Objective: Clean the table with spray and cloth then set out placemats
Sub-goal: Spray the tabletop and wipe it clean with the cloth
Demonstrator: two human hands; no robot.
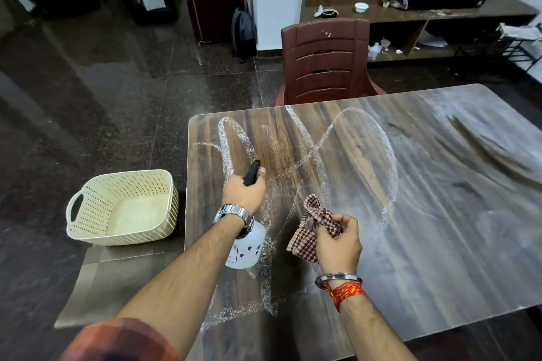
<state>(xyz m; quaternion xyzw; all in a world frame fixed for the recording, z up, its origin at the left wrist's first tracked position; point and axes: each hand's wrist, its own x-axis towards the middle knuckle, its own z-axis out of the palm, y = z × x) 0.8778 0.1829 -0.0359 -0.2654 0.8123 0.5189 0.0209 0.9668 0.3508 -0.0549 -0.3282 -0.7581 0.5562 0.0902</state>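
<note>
Left hand (245, 193): fingers curled round the black trigger head of the white spray bottle (248, 246), above the bench (440, 228).
Right hand (337, 245): clenched on the bunched checked cloth (309, 228), at 3 o'clock of the bottle.
Spray trails (394, 167): wet loops across the bench.
Placemats (117, 278): off the bench at 9 o'clock, under a cream basket (123, 208).

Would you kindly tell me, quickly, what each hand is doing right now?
The left hand grips the spray bottle at its black trigger top.
The right hand holds the bunched checked cloth.
</note>
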